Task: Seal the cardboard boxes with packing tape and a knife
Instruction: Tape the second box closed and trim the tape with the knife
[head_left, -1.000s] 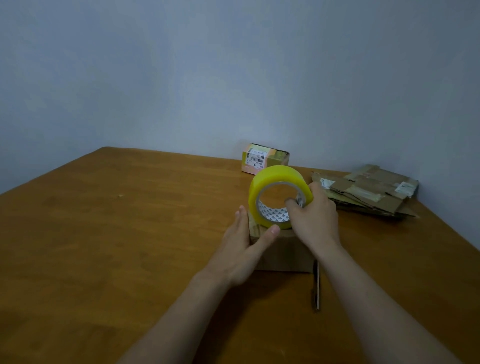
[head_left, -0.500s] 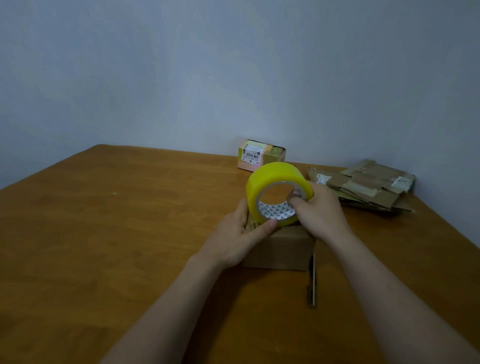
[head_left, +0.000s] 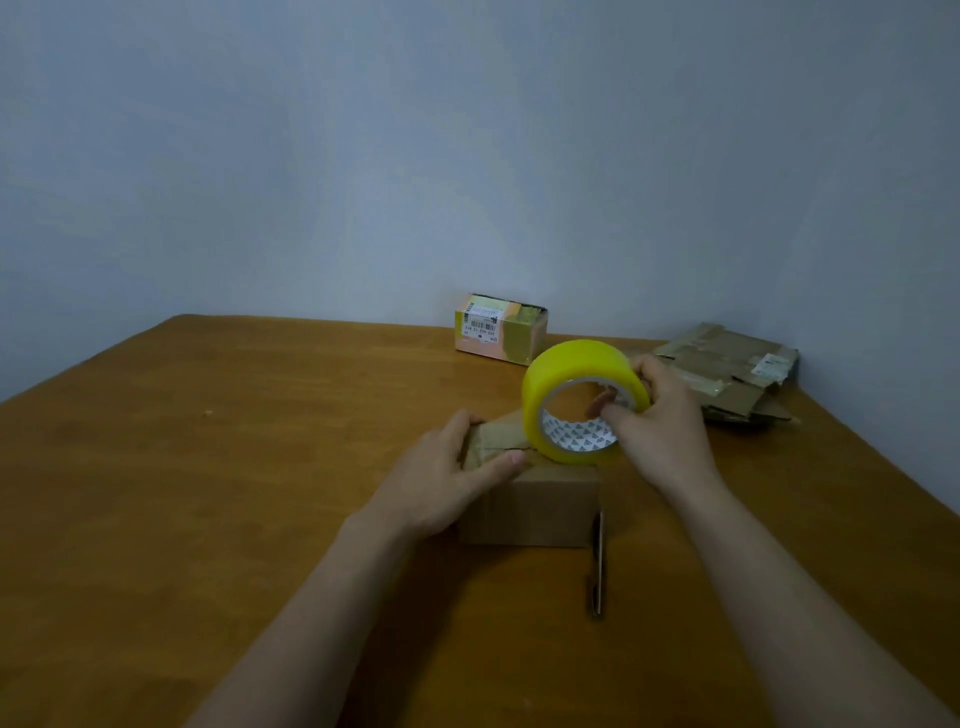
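A small brown cardboard box stands on the wooden table in front of me. My left hand grips the box's left end, thumb lying across its top and fingers down the far side. My right hand holds a big roll of yellow packing tape upright over the right part of the box top, fingers through the core. A stretch of tape runs across the lid from the roll to my left thumb. A dark knife lies on the table by the box's right front corner.
A taped box with a barcode label stands at the back by the wall. A heap of flattened cardboard lies at the back right. The table's right edge slants close behind my right forearm.
My right hand has carried the tape roll to the right along the box top, drawing tape out. My left hand stays on the box's left end with its thumb on the tape.
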